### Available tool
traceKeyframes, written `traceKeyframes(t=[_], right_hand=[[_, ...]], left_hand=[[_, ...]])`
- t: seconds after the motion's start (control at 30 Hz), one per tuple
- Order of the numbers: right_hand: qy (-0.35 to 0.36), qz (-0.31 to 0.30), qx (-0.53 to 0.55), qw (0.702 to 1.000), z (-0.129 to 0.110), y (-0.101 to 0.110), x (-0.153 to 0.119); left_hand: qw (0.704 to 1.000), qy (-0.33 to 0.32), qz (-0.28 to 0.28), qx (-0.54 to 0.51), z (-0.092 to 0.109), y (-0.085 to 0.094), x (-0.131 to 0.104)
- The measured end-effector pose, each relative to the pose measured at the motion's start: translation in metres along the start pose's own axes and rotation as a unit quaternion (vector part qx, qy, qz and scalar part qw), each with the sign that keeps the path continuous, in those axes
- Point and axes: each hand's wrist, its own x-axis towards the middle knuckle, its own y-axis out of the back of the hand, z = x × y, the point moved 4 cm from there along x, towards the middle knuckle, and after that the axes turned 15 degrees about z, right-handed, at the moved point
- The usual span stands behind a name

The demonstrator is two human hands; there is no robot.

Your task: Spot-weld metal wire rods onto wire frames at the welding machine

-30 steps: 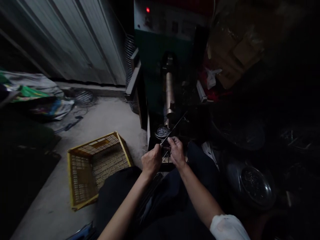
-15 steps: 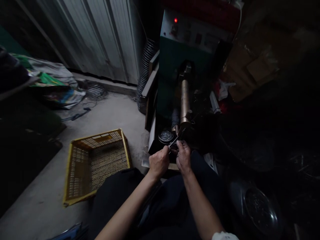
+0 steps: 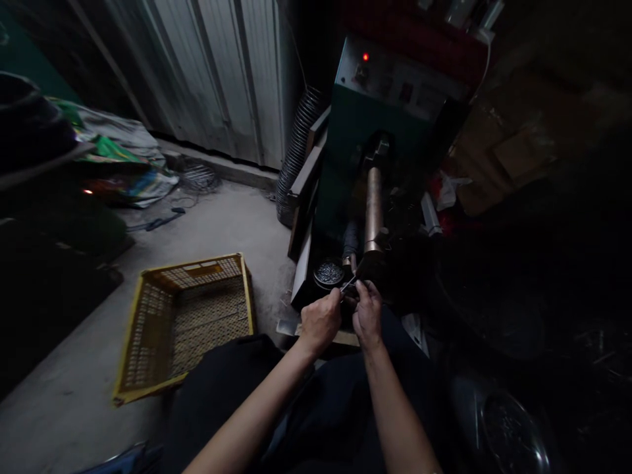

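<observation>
Both hands were closed on a thin metal rod, the left hand and the right hand each keeping a clenched grip on it, just below the machine's brass cylinder and beside a small round tin.

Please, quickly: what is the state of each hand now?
Left hand: closed on a thin metal rod.
Right hand: fingers pinched at the same rod, near the machine.

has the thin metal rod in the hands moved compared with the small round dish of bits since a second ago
Yes. The thin metal rod has been drawn in: earlier it reached far up and right past the round dish; now only a short end shows between the hands.
</observation>
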Motion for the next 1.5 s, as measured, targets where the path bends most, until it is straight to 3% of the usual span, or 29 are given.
traceKeyframes(t=[0.23,0.43,0.53,0.9,1.03,1.13,1.23,1.3,1.4,1.5], right_hand=[[-0.033,-0.03,0.031,0.999,-0.003,-0.001,-0.002],[0.06,-0.015,-0.041,0.997,-0.015,0.007,0.009],[0.069,-0.002,-0.046,0.997,-0.017,0.009,0.018],[0.055,0.003,-0.052,0.997,-0.013,0.012,0.03],[0.068,-0.009,-0.058,0.996,-0.015,0.015,0.031],[0.064,-0.018,-0.095,0.993,-0.01,0.031,0.021],[0.018,-0.066,-0.184,0.98,0.006,0.061,-0.005],[-0.028,-0.112,-0.26,0.959,0.021,0.085,-0.028],[-0.042,-0.162,-0.336,0.927,0.037,0.115,-0.058],[-0.032,-0.203,-0.372,0.905,0.047,0.129,-0.076]], left_hand=[[1.0,-0.003,-0.001,0.005,-0.002,0.003,0.001],[0.999,-0.036,-0.018,-0.001,0.004,0.005,0.015],[0.999,-0.043,-0.007,-0.01,0.009,0.005,0.025],[0.998,-0.061,0.006,-0.004,0.006,-0.015,0.033],[0.996,-0.084,0.003,0.008,0.008,-0.011,0.034],[0.993,-0.121,0.004,0.002,0.003,-0.003,0.029],[0.988,-0.152,-0.01,-0.008,-0.021,0.009,0.013],[0.987,-0.16,-0.029,-0.009,-0.051,0.02,-0.004],[0.992,-0.121,-0.046,0.011,-0.116,0.044,-0.035],[0.998,-0.01,-0.017,0.064,-0.194,0.075,-0.065]])
